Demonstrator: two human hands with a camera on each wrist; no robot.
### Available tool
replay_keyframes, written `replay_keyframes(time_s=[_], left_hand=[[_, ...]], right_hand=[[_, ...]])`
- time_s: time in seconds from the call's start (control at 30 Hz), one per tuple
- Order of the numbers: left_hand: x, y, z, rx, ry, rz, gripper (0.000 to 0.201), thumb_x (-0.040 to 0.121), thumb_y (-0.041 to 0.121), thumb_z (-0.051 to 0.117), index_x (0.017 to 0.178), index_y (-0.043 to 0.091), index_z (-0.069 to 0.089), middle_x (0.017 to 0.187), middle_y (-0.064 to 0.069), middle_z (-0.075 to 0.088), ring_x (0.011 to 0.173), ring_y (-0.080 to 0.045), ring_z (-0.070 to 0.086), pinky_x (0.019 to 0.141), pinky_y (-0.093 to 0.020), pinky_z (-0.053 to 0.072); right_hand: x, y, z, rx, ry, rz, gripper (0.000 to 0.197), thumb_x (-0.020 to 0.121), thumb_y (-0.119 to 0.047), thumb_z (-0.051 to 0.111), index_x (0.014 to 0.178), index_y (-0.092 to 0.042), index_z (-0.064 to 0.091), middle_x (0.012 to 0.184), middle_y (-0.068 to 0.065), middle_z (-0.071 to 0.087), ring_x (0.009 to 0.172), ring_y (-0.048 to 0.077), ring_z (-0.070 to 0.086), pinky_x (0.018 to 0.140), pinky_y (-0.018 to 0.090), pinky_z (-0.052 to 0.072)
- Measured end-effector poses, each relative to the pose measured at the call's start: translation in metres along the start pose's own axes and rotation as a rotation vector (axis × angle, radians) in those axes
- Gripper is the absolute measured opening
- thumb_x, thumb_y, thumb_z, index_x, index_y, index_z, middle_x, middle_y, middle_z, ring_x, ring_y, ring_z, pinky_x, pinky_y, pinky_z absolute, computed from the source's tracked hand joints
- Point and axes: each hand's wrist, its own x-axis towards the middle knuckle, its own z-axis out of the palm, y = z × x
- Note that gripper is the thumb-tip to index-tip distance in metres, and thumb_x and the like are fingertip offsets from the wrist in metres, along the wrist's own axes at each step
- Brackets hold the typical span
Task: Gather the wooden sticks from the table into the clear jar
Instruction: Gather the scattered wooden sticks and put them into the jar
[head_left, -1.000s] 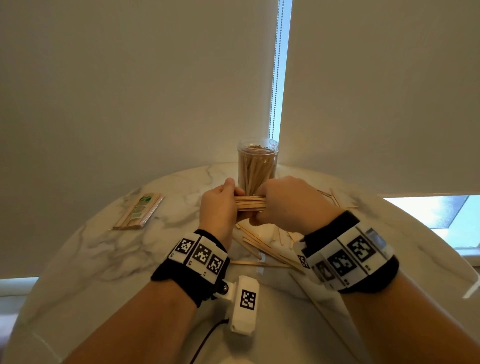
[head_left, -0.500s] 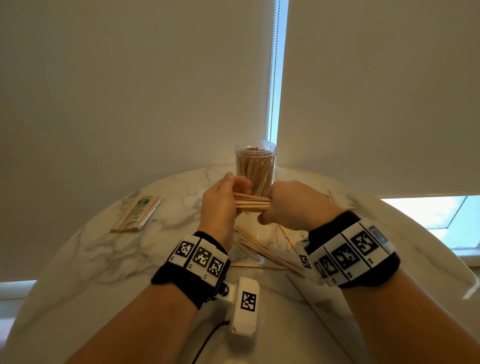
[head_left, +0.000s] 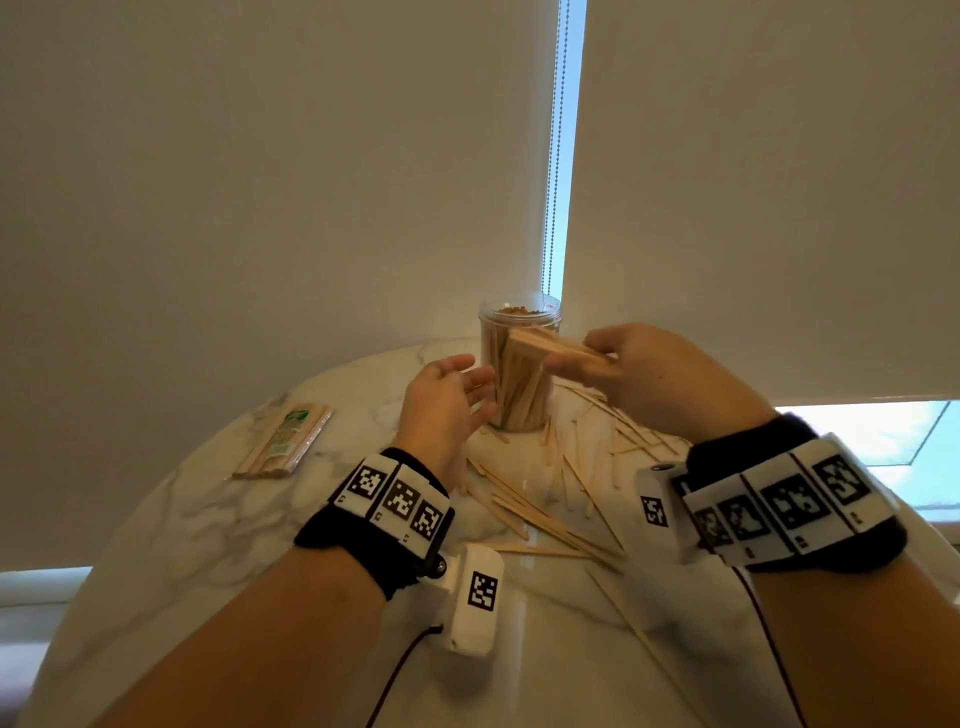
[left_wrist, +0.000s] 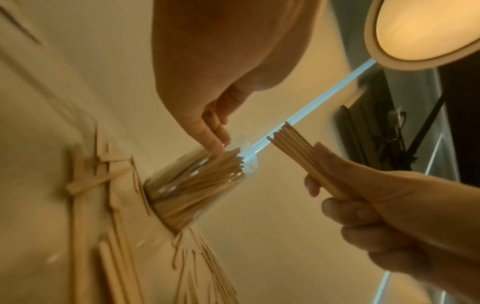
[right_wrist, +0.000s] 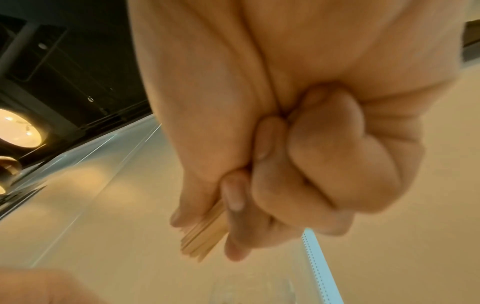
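tipping the bundle of sticks (head_left: 558, 349), clamped in the right grip (head_left: 654, 374), upright over the clear jar (head_left: 519, 364) should help; left grip (head_left: 447, 395) loose beside the jar, steadying.

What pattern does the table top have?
White marble with grey veins on the table top, clearest in the head view.

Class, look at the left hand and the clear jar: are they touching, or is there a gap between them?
Touching. In the left wrist view the left hand's straight fingertips rest against the clear jar near its rim. The head view fits this.
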Motion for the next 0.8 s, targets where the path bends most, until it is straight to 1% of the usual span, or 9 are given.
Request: replay_keyframes(time_s=[0.1,0.23,0.3,0.4,0.47,0.53,0.63,0.73,0.8], left_hand=[[0.027,0.007,0.006,0.255,-0.111,-0.039,0.061,0.091,0.009,0.063,0.145,0.017,0.036,0.109,-0.009,0.061,0.095,-0.017,0.061,0.090,-0.039,0.056],[0.059,0.018,0.029,0.617,-0.159,0.042,0.132,0.060,0.047,0.091,0.156,0.030,0.001,0.152,-0.014,0.037,0.136,-0.033,0.042,0.111,-0.050,0.037],[0.071,0.018,0.041,0.699,-0.138,0.076,0.149,0.051,0.057,0.091,0.156,0.028,-0.010,0.156,-0.013,0.032,0.140,-0.034,0.036,0.113,-0.051,0.035],[0.089,0.007,0.050,0.672,-0.118,0.113,0.149,0.052,0.055,0.091,0.156,0.024,-0.011,0.155,-0.012,0.034,0.139,-0.033,0.039,0.112,-0.048,0.037],[0.097,-0.004,0.047,0.613,-0.151,0.159,0.136,0.058,0.048,0.092,0.155,0.022,0.001,0.146,-0.009,0.046,0.131,-0.028,0.049,0.106,-0.043,0.044],[0.100,-0.012,0.042,0.605,-0.166,0.206,0.124,0.058,0.048,0.090,0.151,0.021,0.014,0.134,-0.003,0.054,0.121,-0.023,0.056,0.101,-0.040,0.049],[0.100,-0.017,0.040,0.606,-0.151,0.241,0.122,0.050,0.054,0.087,0.147,0.021,0.021,0.132,-0.002,0.053,0.119,-0.023,0.056,0.101,-0.043,0.050],[0.100,-0.018,0.042,0.634,-0.128,0.246,0.114,0.061,0.046,0.088,0.148,0.018,0.020,0.137,-0.006,0.049,0.122,-0.027,0.054,0.104,-0.045,0.047],[0.101,-0.019,0.042,0.650,-0.121,0.245,0.111,0.063,0.044,0.088,0.148,0.017,0.021,0.136,-0.007,0.048,0.122,-0.029,0.053,0.104,-0.045,0.046]], right_hand=[[0.024,0.003,-0.020,-0.096,0.097,0.043,0.051,0.086,-0.072,0.048,0.086,-0.023,0.063,0.071,0.000,0.060,0.062,0.013,0.054,0.054,0.026,0.040],[0.084,-0.015,-0.042,-0.420,0.078,0.032,0.067,0.083,-0.077,0.047,0.089,-0.012,0.066,0.079,0.004,0.063,0.070,0.017,0.056,0.060,0.028,0.041],[0.117,-0.032,-0.045,-0.591,-0.018,0.041,0.077,0.081,-0.081,0.043,0.092,-0.008,0.064,0.088,0.005,0.065,0.082,0.022,0.060,0.078,0.034,0.051],[0.159,-0.043,-0.030,-0.935,-0.132,-0.023,0.061,0.087,-0.071,0.054,0.074,-0.012,0.056,0.090,0.000,0.062,0.080,0.022,0.055,0.088,0.039,0.052],[0.170,-0.048,-0.018,-1.183,-0.123,-0.135,0.048,0.082,-0.055,0.072,0.061,-0.017,0.050,0.082,-0.003,0.063,0.064,0.020,0.052,0.076,0.037,0.056],[0.175,-0.059,-0.019,-1.179,-0.163,-0.126,0.040,0.082,-0.044,0.077,0.062,-0.018,0.055,0.074,-0.006,0.058,0.065,0.020,0.056,0.065,0.030,0.053],[0.190,-0.079,-0.036,-1.187,-0.316,-0.035,0.047,0.080,-0.054,0.077,0.040,-0.032,0.066,0.063,-0.017,0.067,0.073,0.009,0.065,0.082,0.030,0.055],[0.196,-0.084,-0.042,-1.215,-0.346,0.019,0.040,0.076,-0.070,0.070,0.057,-0.035,0.075,0.063,-0.015,0.071,0.064,0.005,0.063,0.075,0.029,0.054],[0.191,-0.077,-0.038,-1.158,-0.310,-0.002,0.033,0.078,-0.062,0.074,0.069,-0.030,0.071,0.066,-0.007,0.066,0.061,0.009,0.058,0.065,0.027,0.050]])
